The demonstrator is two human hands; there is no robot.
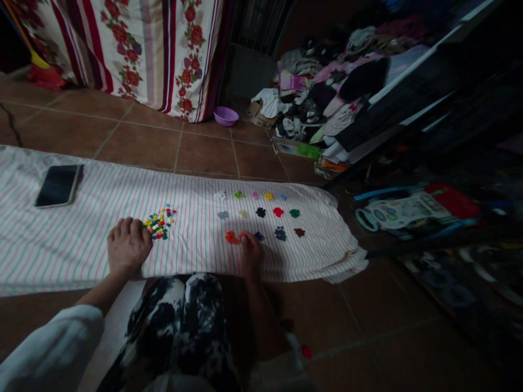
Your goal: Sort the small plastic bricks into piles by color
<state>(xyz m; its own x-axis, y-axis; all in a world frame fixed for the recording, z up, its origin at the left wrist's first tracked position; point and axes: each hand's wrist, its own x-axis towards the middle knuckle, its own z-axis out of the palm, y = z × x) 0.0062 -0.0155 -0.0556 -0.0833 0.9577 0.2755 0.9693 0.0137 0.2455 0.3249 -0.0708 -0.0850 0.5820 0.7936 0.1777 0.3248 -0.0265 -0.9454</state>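
Observation:
My left hand [129, 246] rests on the striped cloth [196, 239], fingers side by side and lying flat. Its thumb side touches a mixed pile of small coloured pieces [159, 223] in yellow, green, red, white and blue. My right hand [250, 253] has its fingertips pinched together at the edge of a small orange pile [231, 237]; anything between them is too small to make out. Around it lie sorted piles in rows, among them a dark blue one [259, 236], a black one [260, 212], a red one [278, 212] and a dark green one [295, 213].
A phone [59, 186] lies on the cloth at the left. Beyond the cloth are a tiled floor [155, 142], a floral curtain [147, 54] and a purple basin [226, 116]. Heaped clothes [327, 81] and a backpack-like bag [408, 209] are at the right.

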